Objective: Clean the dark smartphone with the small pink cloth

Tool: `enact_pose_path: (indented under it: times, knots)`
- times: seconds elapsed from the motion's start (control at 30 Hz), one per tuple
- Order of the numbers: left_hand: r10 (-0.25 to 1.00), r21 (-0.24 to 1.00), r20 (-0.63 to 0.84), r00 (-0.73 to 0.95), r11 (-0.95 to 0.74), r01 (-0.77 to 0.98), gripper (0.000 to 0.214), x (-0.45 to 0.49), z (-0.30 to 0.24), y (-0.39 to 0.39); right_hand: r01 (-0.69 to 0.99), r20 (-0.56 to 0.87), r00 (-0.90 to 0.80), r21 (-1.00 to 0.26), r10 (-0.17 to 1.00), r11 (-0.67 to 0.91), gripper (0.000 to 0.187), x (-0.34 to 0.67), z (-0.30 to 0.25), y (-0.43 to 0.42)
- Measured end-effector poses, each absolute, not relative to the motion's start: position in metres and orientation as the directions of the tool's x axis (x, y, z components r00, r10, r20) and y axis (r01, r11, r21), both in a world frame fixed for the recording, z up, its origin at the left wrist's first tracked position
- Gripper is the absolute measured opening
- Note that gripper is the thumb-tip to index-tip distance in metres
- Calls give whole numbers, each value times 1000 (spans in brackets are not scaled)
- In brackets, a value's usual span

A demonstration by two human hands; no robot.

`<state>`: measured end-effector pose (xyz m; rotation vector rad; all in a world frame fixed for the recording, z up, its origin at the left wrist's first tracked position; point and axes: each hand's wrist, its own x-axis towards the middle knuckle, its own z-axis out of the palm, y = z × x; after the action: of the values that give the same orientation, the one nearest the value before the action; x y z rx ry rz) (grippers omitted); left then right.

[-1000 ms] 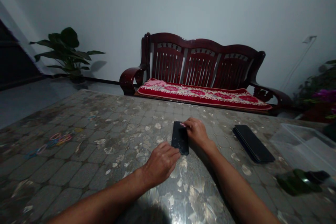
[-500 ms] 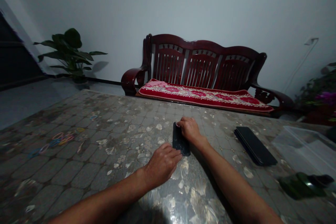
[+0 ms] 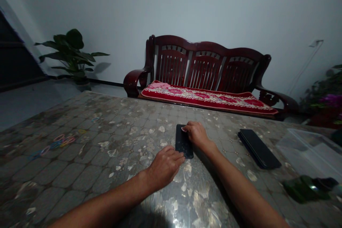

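A dark smartphone [image 3: 184, 146] lies flat on the patterned tabletop, with pale specks or reflections on its lower part. My left hand [image 3: 165, 165] is closed, its fingertips pressed against the phone's lower left corner. Over the phone's upper right side, my right hand [image 3: 197, 133] has its fingers drawn together, touching the surface. A small pale spot shows at those fingertips; whether it is a nail or a bit of wipe, I cannot tell.
Right of my arms lies a dark, flat stack [image 3: 259, 149], beside a clear plastic box [image 3: 307, 146] and a green bottle [image 3: 306, 188]. Colored rubber bands [image 3: 62, 140] are scattered at left. Beyond the table [image 3: 107, 114] stand a wooden bench [image 3: 203, 67] and a potted plant [image 3: 73, 55].
My right hand has slid slightly right and toward me over the phone. The left hand and the phone stay in place.
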<state>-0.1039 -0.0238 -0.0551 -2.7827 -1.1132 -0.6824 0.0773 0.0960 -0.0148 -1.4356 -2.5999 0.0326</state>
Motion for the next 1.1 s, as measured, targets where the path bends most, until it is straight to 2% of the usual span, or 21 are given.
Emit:
enact_pose_path:
  times: [0.2,0.43,0.63,0.8,0.9,1.0,1.1]
  knots:
    - [643,82,401,653,-735,674,23,-104,-54,-23,685,140,-691,-185,709,704,34,92,-17,77]
    - [651,102,405,641,-729,676,24,-103,-52,-24,806,249,-489,-236,836,542,32,96,-26,77]
    - [656,111,408,636,-727,678,23,-102,-51,-25,779,198,-558,-209,806,591,33,98,-24,69]
    - [649,115,426,631,-730,673,23,-102,-51,-24,685,120,-667,-289,735,669,35,103,-16,63]
    - [637,108,434,637,-738,666,25,-102,-51,-24,707,159,-612,-331,775,626,38,103,-17,64]
    - [637,113,440,633,-738,665,27,-103,-52,-24,767,201,-534,-292,821,571,36,102,-22,65]
    - [648,118,431,628,-731,672,27,-103,-52,-24,771,191,-551,-256,812,583,35,101,-24,62]
